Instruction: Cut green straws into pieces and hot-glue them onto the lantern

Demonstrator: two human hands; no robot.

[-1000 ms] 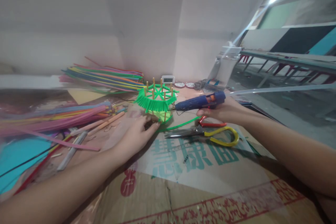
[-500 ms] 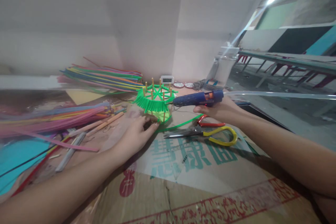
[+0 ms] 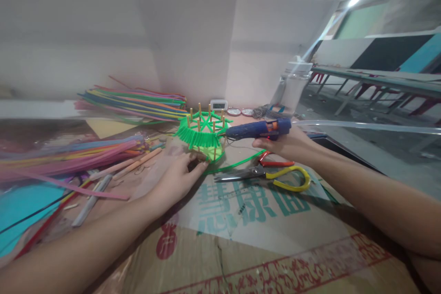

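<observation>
A green pipe-cleaner model (image 3: 200, 137) with upright wooden sticks stands on the table; a fringed green band runs round its upper part, above a green round base. Fingers of my left hand (image 3: 181, 171) are closed on the near left edge of that base; their tips are partly hidden. My right hand (image 3: 285, 144) grips a blue hot glue gun (image 3: 257, 129), its nozzle against or very near the right end of the fringed band. From the gun's back a long clear glue stick (image 3: 365, 125) extends rightward. A loose green pipe cleaner (image 3: 241, 162) lies by the base.
Scissors (image 3: 292, 178) with yellow and red handles lie in front of the model. Bundles of coloured pipe cleaners (image 3: 134, 103) fill the left side. A small digital clock (image 3: 219, 104) and a clear bottle (image 3: 292, 85) stand behind. Printed cardboard (image 3: 262, 248) covers the near table.
Both hands, the glue gun and the model hold nearly the same places. Only a very slight shift of the whole view shows.
</observation>
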